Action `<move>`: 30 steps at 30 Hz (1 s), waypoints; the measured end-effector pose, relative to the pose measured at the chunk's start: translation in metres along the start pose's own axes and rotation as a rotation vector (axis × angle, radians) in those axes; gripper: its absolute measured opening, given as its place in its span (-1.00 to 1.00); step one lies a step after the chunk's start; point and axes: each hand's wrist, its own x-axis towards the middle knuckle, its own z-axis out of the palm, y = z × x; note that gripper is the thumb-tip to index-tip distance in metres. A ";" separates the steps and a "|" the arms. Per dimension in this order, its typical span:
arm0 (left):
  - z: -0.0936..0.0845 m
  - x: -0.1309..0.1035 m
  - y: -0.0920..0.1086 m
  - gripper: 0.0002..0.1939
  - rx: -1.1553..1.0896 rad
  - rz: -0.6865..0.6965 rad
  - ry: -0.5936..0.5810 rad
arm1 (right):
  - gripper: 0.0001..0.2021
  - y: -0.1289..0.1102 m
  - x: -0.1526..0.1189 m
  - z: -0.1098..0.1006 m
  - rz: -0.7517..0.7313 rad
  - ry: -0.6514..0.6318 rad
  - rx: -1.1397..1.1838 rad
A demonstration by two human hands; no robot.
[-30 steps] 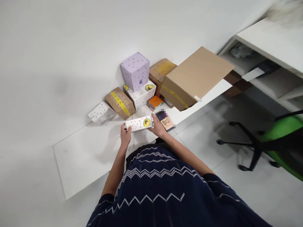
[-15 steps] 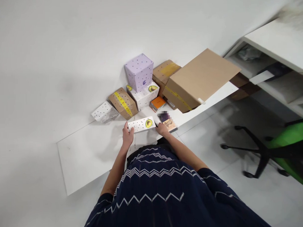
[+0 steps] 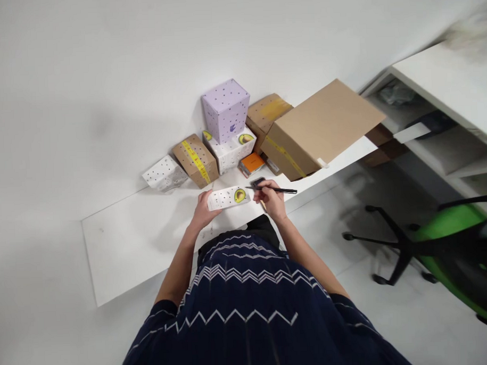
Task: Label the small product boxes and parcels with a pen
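Observation:
A narrow white box with small dark marks and an avocado picture point(image 3: 229, 197) is gripped at its left end by my left hand point(image 3: 203, 208). My right hand point(image 3: 271, 198) is closed around a slim black pen-like tool point(image 3: 286, 190), whose thin tip points left at the box's right end. Behind my right hand lies a dark phone-like item point(image 3: 258, 182), mostly hidden by the fingers. A small orange-topped box point(image 3: 251, 164) rests on the white table point(image 3: 129, 245) just beyond.
At the back stand a lilac box point(image 3: 227, 111) on a white avocado box point(image 3: 230, 153), a taped brown box point(image 3: 195, 160), a white dotted package point(image 3: 164, 173) and a large carton point(image 3: 325, 126). A green chair point(image 3: 449, 234) stands at right.
My right hand has turned and lifted, and the black tool now shows in its fingers. My left hand holds the box's end at a changed angle. The view has shifted slightly.

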 end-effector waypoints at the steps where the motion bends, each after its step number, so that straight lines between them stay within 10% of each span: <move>1: 0.001 -0.001 0.002 -0.12 0.017 0.006 -0.010 | -0.87 -0.001 0.001 0.008 -0.018 -0.057 -0.003; 5: 0.009 -0.009 0.016 -0.17 0.171 0.060 0.090 | -0.82 0.015 0.008 0.035 -0.029 -0.188 -0.221; 11: 0.041 -0.017 0.035 -0.76 0.317 0.274 0.297 | -0.86 0.051 0.013 0.048 -0.085 -0.160 -0.457; 30: 0.053 -0.017 0.037 -0.72 0.252 0.138 0.200 | -0.82 0.049 0.009 0.047 -0.204 -0.208 -0.686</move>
